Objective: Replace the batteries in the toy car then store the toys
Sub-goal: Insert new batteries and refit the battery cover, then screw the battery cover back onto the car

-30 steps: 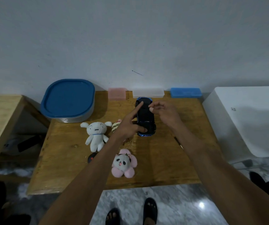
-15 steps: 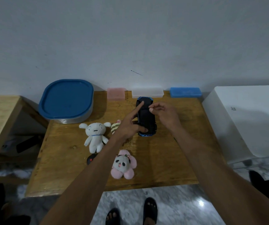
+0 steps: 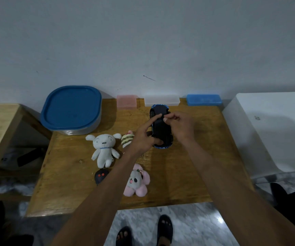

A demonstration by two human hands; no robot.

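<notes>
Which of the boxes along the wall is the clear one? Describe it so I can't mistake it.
Look at the back edge of the wooden table, against the wall. Three flat boxes sit in a row there; the clear box is the middle one, just behind the toy car. Its neighbours are coloured: pink box left, blue box right.

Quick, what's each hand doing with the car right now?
Left hand: holds the upturned toy car, index finger stretched along its underside.
Right hand: fingertips pinched together at the car's underside; what they pinch cannot be told.

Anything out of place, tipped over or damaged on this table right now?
Only the toy car: it lies upside down, dark underside up, between the left hand and right hand, which fits battery work. No spill or damage shows.
</notes>
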